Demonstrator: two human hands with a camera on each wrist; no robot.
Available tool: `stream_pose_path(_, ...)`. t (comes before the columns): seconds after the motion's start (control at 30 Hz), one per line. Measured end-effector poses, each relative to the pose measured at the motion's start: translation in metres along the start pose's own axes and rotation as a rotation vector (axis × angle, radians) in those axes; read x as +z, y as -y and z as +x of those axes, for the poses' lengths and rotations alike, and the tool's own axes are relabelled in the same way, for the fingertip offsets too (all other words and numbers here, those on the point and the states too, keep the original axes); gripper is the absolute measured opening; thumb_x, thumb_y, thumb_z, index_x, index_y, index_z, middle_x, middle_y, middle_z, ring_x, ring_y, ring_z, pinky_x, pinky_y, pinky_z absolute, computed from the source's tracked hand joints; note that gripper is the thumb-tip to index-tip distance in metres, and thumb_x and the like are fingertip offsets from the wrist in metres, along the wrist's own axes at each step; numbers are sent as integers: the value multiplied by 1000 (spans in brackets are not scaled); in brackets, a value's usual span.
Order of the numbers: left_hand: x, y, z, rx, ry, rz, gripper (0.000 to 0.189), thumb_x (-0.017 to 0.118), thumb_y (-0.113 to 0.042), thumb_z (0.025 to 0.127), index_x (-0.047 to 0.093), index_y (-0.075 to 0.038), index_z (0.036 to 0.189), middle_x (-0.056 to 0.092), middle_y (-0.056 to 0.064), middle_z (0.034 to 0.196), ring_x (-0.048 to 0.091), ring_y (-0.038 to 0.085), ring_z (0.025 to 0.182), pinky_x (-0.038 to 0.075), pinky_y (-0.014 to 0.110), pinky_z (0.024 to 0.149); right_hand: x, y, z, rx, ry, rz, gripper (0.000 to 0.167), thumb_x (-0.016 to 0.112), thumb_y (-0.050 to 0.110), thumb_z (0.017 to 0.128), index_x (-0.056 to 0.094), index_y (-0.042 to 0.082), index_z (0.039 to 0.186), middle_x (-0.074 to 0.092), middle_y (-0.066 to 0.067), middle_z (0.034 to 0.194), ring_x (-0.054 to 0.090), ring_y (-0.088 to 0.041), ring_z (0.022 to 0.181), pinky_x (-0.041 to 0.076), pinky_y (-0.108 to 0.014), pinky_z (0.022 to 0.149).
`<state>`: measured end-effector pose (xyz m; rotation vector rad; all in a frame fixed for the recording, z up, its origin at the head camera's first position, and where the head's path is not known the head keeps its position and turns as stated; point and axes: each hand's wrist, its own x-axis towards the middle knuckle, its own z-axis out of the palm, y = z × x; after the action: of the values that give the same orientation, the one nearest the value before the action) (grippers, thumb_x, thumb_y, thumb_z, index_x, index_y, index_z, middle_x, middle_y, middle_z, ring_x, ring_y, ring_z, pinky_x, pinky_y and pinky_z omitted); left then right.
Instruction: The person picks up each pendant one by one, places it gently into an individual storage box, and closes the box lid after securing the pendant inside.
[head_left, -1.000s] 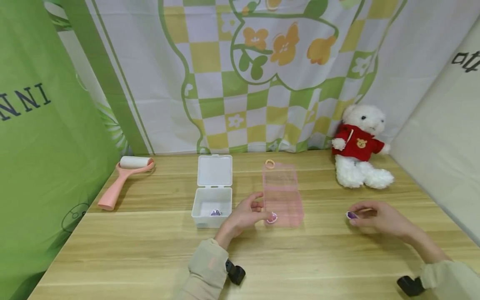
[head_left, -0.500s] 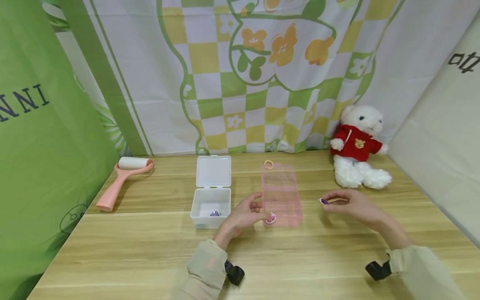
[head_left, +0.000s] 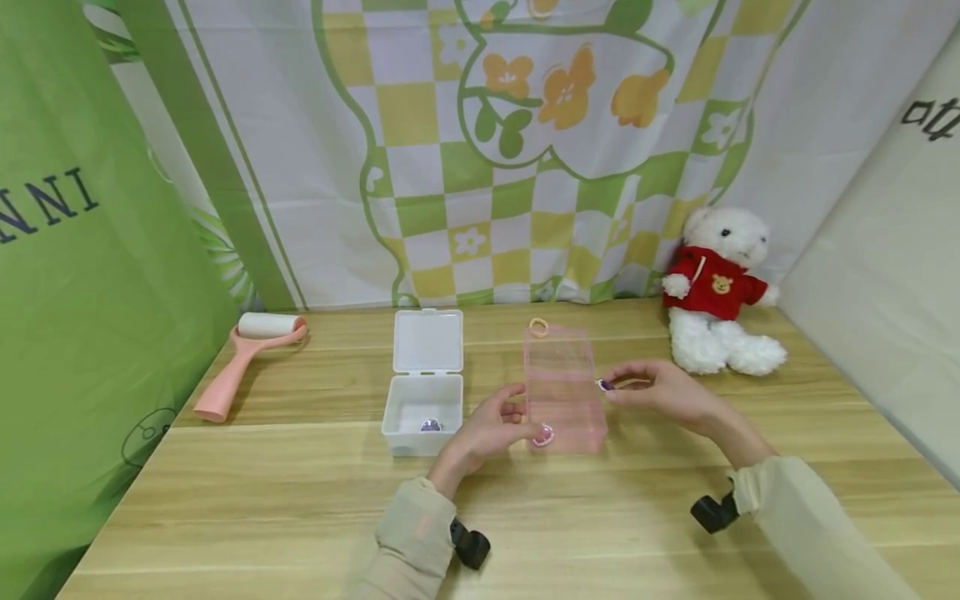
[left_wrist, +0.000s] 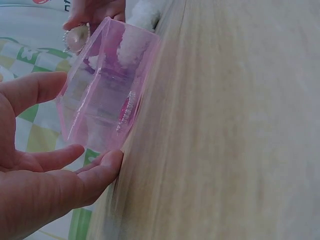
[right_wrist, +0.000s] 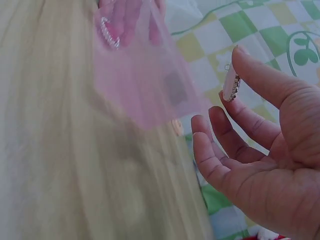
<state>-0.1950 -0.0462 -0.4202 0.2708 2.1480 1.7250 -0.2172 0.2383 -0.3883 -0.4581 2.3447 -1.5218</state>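
Right hand (head_left: 666,392) pinching purple gem (head_left: 606,386), left hand (head_left: 495,423) loosely spread at pink box (head_left: 576,415) toward far edge of bench (head_left: 600,525); best lowered gently inside.

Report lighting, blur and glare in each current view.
Head view: bright, fairly even light, with the plush bear reasonably crisp; left wrist view: dimmer, pale glints along the pink box, wooden tabletop soft; right wrist view: hazy, tabletop and box blurred, the nearer right hand clearer.
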Motion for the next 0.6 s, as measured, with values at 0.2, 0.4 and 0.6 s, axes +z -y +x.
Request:
stream_pose_path(0.2,0,0,2,2,-8,-3,78,77,-12,77,39,-4,144,54,12,117,49,24,106,43,37,89,8,16,15,-29,7,-9,37,69,17,89,60,-6,116,60,-19,118,59,-20,105,48,-30,88)
stream_pose_path(0.4,0,0,3,5,-5,-12,78,77,-12,77,38,-3,144,55,16,121,51,26,109,43,39,92,17,26,28,-83,19,-54,33,70,14,88,63,-8,111,65,-16,109,62,-22,100,50,-27,83)
stream_pose_path(0.6,0,0,2,-1,-2,-12,78,77,-13,78,38,-5,145,55,16,122,51,28,112,43,42,94,25,29,38,-114,52,-71,31,72,8,85,63,-10,110,67,-17,106,64,-23,97,50,-26,84)
